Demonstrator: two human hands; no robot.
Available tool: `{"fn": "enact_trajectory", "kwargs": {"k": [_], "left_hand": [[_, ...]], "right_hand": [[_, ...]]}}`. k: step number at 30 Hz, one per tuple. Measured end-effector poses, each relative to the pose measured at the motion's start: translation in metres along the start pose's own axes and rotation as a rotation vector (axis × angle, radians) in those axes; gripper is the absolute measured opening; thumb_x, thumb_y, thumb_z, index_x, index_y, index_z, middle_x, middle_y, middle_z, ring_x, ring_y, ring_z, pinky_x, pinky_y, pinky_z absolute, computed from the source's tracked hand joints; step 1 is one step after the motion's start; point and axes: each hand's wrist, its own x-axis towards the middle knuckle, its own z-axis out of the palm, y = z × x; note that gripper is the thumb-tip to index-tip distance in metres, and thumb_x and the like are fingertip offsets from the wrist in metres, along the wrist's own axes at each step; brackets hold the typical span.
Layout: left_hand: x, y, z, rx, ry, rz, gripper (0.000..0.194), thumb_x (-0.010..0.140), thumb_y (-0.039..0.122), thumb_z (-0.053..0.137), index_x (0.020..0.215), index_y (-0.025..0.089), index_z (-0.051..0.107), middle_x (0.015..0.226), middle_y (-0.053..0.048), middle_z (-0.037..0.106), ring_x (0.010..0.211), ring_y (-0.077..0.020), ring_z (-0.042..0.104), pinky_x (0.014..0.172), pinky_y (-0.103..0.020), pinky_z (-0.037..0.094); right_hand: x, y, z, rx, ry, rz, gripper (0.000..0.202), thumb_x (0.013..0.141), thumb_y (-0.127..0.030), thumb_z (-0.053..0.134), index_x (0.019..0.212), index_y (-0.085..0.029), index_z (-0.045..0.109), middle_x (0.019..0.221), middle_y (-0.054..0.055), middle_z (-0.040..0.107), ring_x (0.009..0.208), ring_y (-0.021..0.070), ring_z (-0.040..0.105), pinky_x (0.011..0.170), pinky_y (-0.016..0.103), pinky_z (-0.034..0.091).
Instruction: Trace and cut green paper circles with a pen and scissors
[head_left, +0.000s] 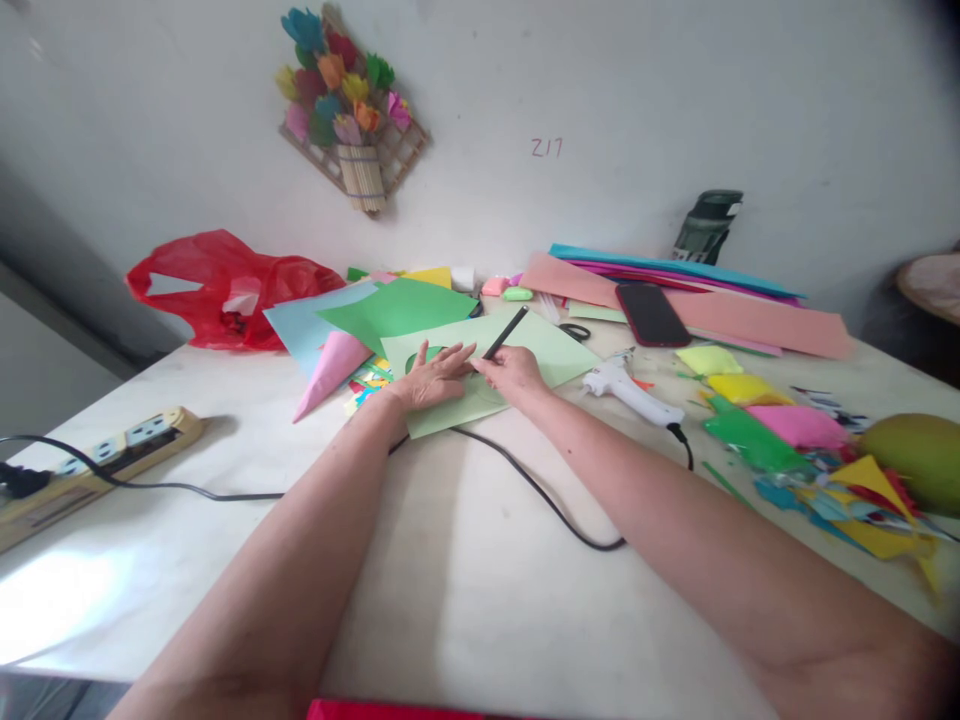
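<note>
A pale green sheet of paper (559, 350) lies at the middle of the table, turned at an angle. My left hand (436, 378) rests flat on its left part with the fingers spread, beside a darker green patch (421, 359) partly hidden by the fingers. My right hand (513, 372) is closed around a black pen (507, 332), its lower end near the paper and hidden by the fingers. A faint curved line shows on the paper below the right hand. Under the sheet's upper left edge lies a darker green sheet (409, 308).
A white glue gun (632, 390) with a black cord lies right of the paper, near scissors (574, 331) and a phone (652, 314). Clay packets (799, 427) and scraps lie right. At left are a power strip (112, 455), pink cone (330, 372) and red bag (225, 280).
</note>
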Motion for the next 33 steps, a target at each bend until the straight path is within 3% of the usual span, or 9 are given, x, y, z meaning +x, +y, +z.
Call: {"fn": "enact_trajectory", "kwargs": {"k": [4,9,19,25,33], "left_hand": [[0.0007,-0.0026,0.0017,-0.020,0.011,-0.003,0.071,0.077,0.030,0.033,0.143,0.019,0.009,0.146,-0.003,0.025,0.136,-0.0158,0.005,0.104,-0.048,-0.015],[0.0005,-0.0027,0.0015,-0.029,-0.001,-0.013,0.072,0.077,0.030,0.033,0.143,0.022,0.007,0.144,0.000,0.030,0.136,-0.0162,0.005,0.104,-0.048,-0.016],[0.0012,-0.0015,0.0012,0.007,0.003,-0.026,0.072,0.076,0.030,0.033,0.143,0.021,0.010,0.147,-0.002,0.024,0.136,-0.0192,0.006,0.104,-0.050,-0.015],[0.0008,-0.0011,0.0010,-0.005,0.004,-0.033,0.071,0.076,0.030,0.033,0.143,0.021,0.011,0.144,-0.002,0.030,0.136,-0.0186,0.008,0.104,-0.049,-0.015],[0.0011,-0.0011,0.0020,-0.003,0.017,-0.045,0.070,0.076,0.031,0.033,0.143,0.021,0.013,0.146,-0.002,0.024,0.136,-0.0175,0.008,0.104,-0.048,-0.015]], "right_hand": [[-0.0009,-0.0018,-0.0016,-0.006,-0.010,0.001,0.023,0.069,-0.038,0.060,0.064,-0.016,0.065,0.051,0.001,0.058,0.051,0.0124,0.053,0.049,0.022,0.037],[-0.0011,-0.0013,-0.0024,0.002,-0.009,-0.008,0.023,0.068,-0.039,0.060,0.061,-0.017,0.062,0.050,0.000,0.055,0.050,0.0111,0.051,0.048,0.021,0.035],[-0.0030,-0.0038,-0.0034,-0.002,-0.012,0.004,0.020,0.068,-0.034,0.061,0.067,-0.015,0.066,0.058,0.001,0.061,0.056,0.0116,0.054,0.051,0.020,0.037],[-0.0019,-0.0034,-0.0034,-0.019,-0.018,0.003,0.019,0.068,-0.033,0.061,0.068,-0.015,0.067,0.059,0.002,0.063,0.057,0.0124,0.056,0.053,0.021,0.040],[-0.0023,-0.0043,-0.0047,-0.014,-0.037,-0.005,0.018,0.067,-0.033,0.061,0.067,-0.015,0.066,0.060,0.002,0.063,0.054,0.0111,0.054,0.053,0.021,0.040]]}}
